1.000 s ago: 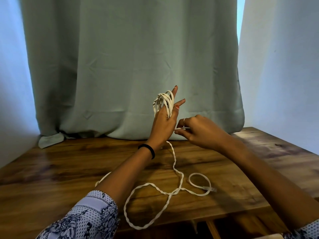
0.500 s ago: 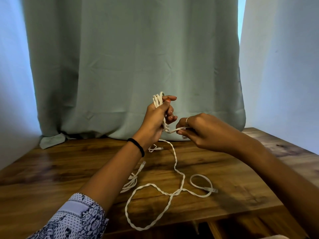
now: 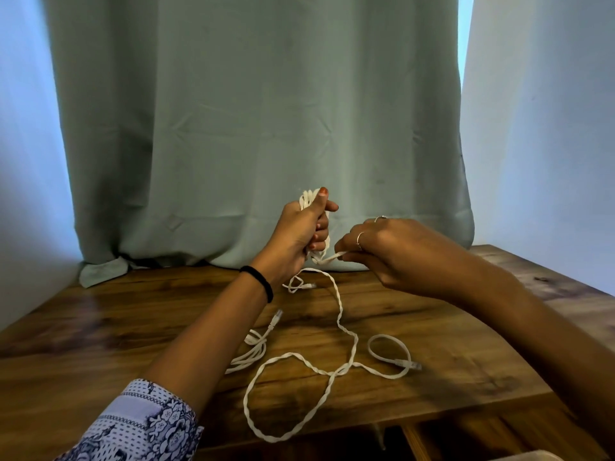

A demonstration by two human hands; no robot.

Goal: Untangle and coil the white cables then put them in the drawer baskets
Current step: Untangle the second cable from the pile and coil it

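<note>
The wooden table (image 3: 432,327) carries the slack white cable (image 3: 339,314); above its back edge the left hand (image 3: 296,234) is fisted round the finished coil (image 3: 307,199), securing the loops; beside it the right hand (image 3: 382,251) pinches the feeding strand, seemingly for tension.

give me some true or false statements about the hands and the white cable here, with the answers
1. The left hand grips a bundle of coiled white cable. True.
2. The right hand is flat on the wooden table. False: it is raised and pinches a strand of cable near the coil.
3. Loose cable trails down from the hands and loops on the table. True.
4. A cable connector lies on the table at the end of a small loop. True.
5. The left wrist is bare. False: it wears a black band.
</note>
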